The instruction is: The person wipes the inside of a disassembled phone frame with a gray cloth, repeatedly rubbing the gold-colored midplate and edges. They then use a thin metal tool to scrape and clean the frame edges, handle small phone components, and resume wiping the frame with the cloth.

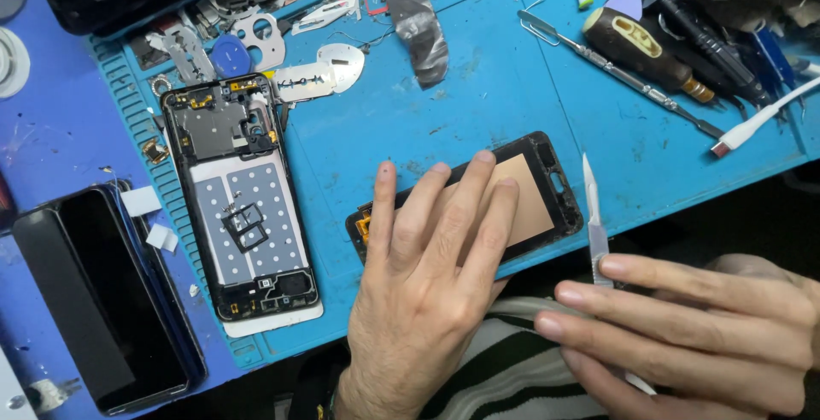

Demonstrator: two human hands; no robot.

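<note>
My left hand (427, 275) lies flat, fingers spread, on a detached phone screen panel (538, 198) that rests face down at the near edge of the blue work mat (478, 95); its copper-coloured back shows beyond my fingertips. My right hand (683, 326) grips a thin metal blade tool (594, 215), point up, just right of the panel and apart from it. An opened phone body (243, 206) with bare internals lies on the mat to the left.
A dark phone (102, 292) lies at the left off the mat. Screwdrivers, tweezers (615, 65) and a white cable (760, 125) fill the far right. Metal shields, a strip of black tape (414, 23) and small parts lie at the back.
</note>
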